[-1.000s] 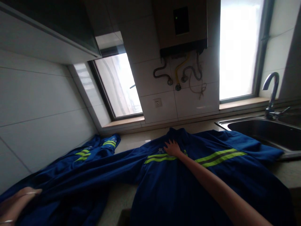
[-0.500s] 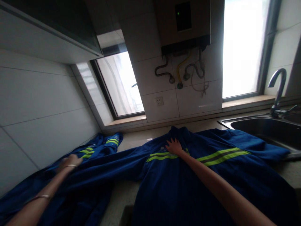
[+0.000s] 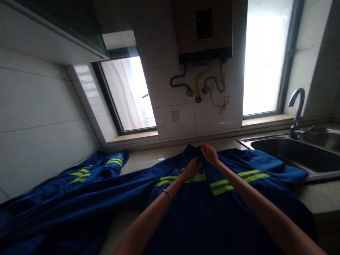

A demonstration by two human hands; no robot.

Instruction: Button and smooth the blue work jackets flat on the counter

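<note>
A dark blue work jacket (image 3: 183, 212) with yellow-green reflective stripes lies spread out, front up, its collar toward the wall. My left hand (image 3: 193, 166), with bangles on the wrist, is closed on the front edge just below the collar. Right beside it, my right hand (image 3: 209, 154) grips the other side of the opening at the collar, fingers bent over the cloth. The fingertips of both hands are partly hidden. One long sleeve stretches left over a second blue garment (image 3: 115, 161) with the same stripes.
The jacket lies on a pale countertop (image 3: 145, 156). At the right is a steel sink (image 3: 281, 150) with a curved faucet (image 3: 299, 106), close to the other sleeve. A water heater (image 3: 204, 28) with hoses hangs on the tiled wall; a cabinet (image 3: 53, 39) overhangs the upper left.
My left hand has moved right from the sleeve area to the jacket's front opening. My right hand has gone from lying flat on the chest up to the collar. The view has shifted slightly.
</note>
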